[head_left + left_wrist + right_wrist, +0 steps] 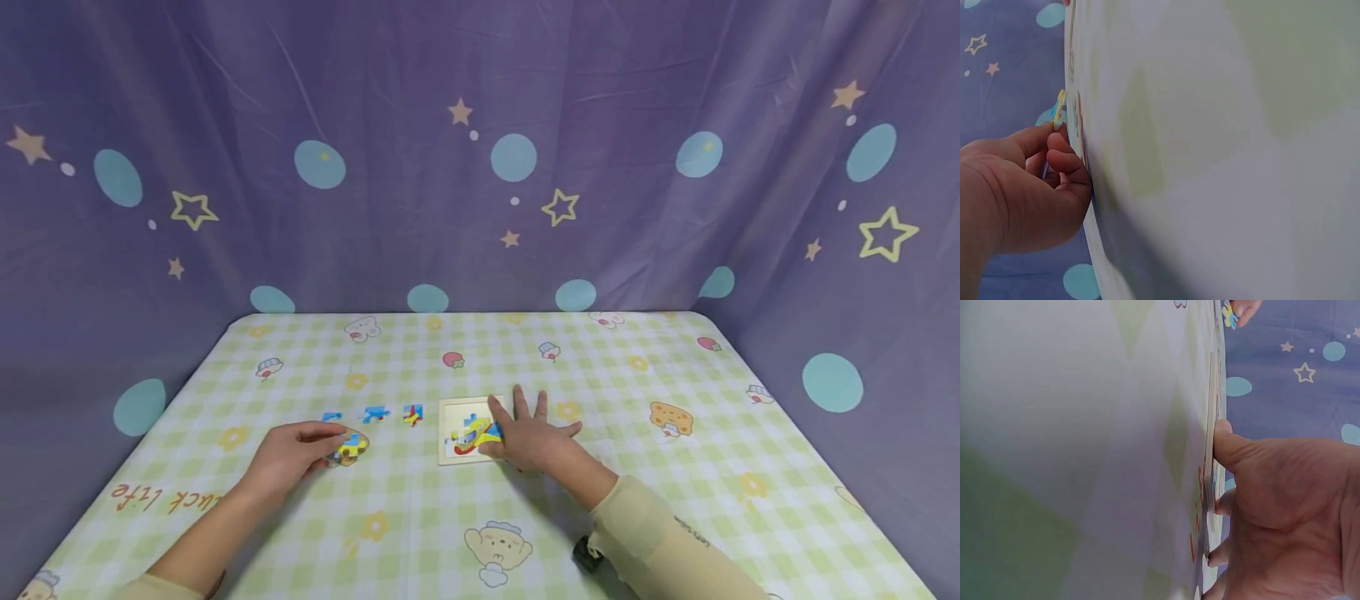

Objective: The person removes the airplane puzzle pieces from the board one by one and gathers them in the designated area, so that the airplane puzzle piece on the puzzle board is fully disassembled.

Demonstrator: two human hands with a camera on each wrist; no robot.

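My left hand point(288, 457) pinches a yellow and blue jigsaw piece point(350, 447) between thumb and fingertips, left of the puzzle tray. In the left wrist view the piece point(1058, 110) is seen nearly edge-on. The square wooden tray point(442, 442) lies flat on the table, with joined pieces point(474, 437) showing part of a yellow and red picture. Over the tray's right side, my right hand point(531, 440) has its fingers spread. Its thumb point(1229, 440) rests on the tray, and the hand hides the tray's right part.
Loose blue jigsaw pieces lie left of the tray: one multicoloured point(413, 414), one mostly blue point(376, 414), and one point(332, 416) partly behind the left hand. A checked cloth point(660, 517) covers the table. Purple curtains point(480, 50) stand around the back and sides.
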